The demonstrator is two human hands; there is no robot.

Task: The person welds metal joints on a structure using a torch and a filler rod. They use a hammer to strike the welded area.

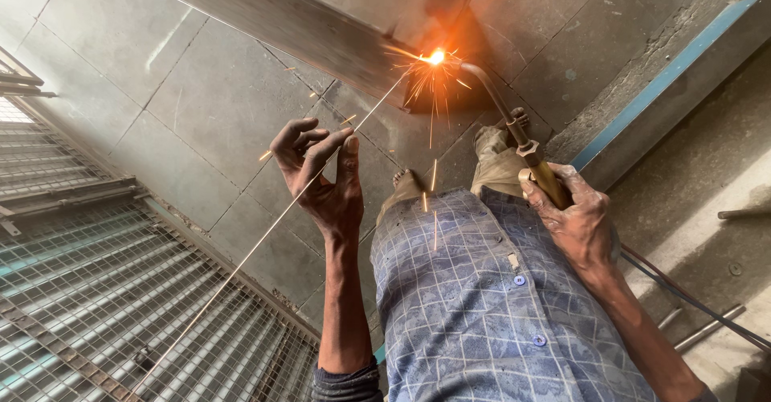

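My left hand (320,173) pinches a long thin filler rod (265,237) between thumb and forefinger; the rod runs from the lower left up to a bright flame point (436,57). My right hand (577,224) grips the brass handle of a gas torch (526,151), whose bent nozzle reaches the same glowing spot. Sparks spray down from there at the edge of a long grey metal bar (281,16) lying across the floor. My checked blue shirt (482,306) and bare feet show below.
Metal mesh grille panels (104,289) lie on the left. The floor is grey stone tile (201,105). A blue-edged raised strip (666,73) runs at the right, with hoses (691,302) and metal rods (707,327) near the lower right.
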